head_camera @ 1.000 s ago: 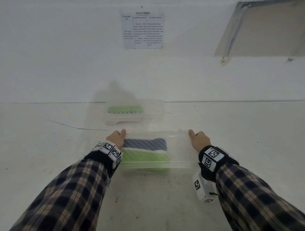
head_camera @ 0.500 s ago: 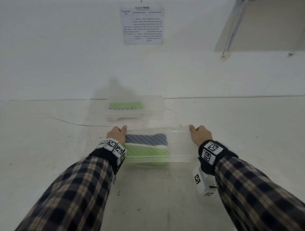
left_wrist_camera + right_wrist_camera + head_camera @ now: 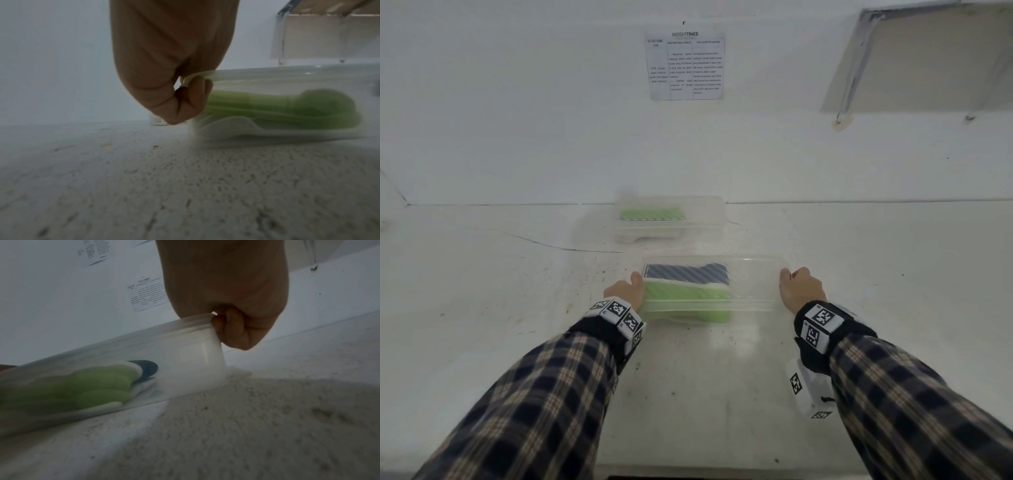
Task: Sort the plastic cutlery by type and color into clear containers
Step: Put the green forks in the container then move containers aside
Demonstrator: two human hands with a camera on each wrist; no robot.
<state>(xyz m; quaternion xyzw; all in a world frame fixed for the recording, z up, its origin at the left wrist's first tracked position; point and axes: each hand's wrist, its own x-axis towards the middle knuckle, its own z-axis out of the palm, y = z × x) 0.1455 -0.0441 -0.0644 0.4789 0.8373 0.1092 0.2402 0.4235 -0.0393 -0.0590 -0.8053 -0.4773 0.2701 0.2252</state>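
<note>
A clear rectangular container (image 3: 753, 287) sits on the white surface in front of me, holding green spoons (image 3: 688, 298), white ones and dark blue ones (image 3: 688, 274) in rows. My left hand (image 3: 628, 291) grips its left rim, thumb on top, fingers curled under the lip (image 3: 195, 91). My right hand (image 3: 799, 287) grips the right rim the same way (image 3: 228, 324). In the wrist views the container (image 3: 287, 78) (image 3: 185, 350) looks motion-blurred. A second clear container (image 3: 705, 212) with green cutlery (image 3: 652, 215) stands farther back by the wall.
A printed sheet (image 3: 685, 65) is taped to the white wall behind. A metal-framed opening (image 3: 928, 58) is at the upper right. A thin crack (image 3: 544, 241) runs across the surface at the left.
Both hands have kept their grip on the near container's ends. The container has slid a little away from me, toward the far container.
</note>
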